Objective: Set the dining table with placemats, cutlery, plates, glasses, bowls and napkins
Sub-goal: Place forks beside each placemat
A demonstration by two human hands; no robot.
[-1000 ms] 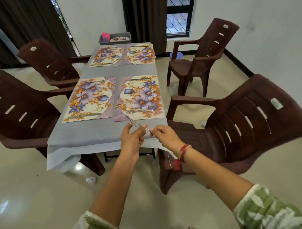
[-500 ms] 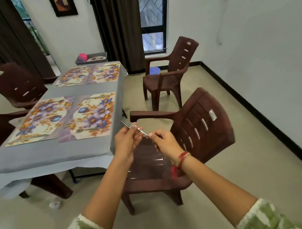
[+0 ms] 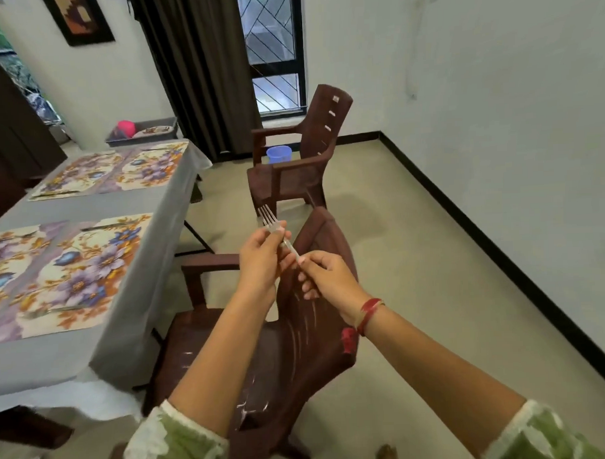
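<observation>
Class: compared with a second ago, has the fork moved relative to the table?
Yes. The fork, earlier over the table edge, is now off to its right, above the near chair.

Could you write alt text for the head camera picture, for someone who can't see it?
A person's left hand, near the tines, and right hand, pinching the handle end, hold a metal fork above a brown plastic chair. Beside it a grey-clothed table carries floral placemats.
</observation>
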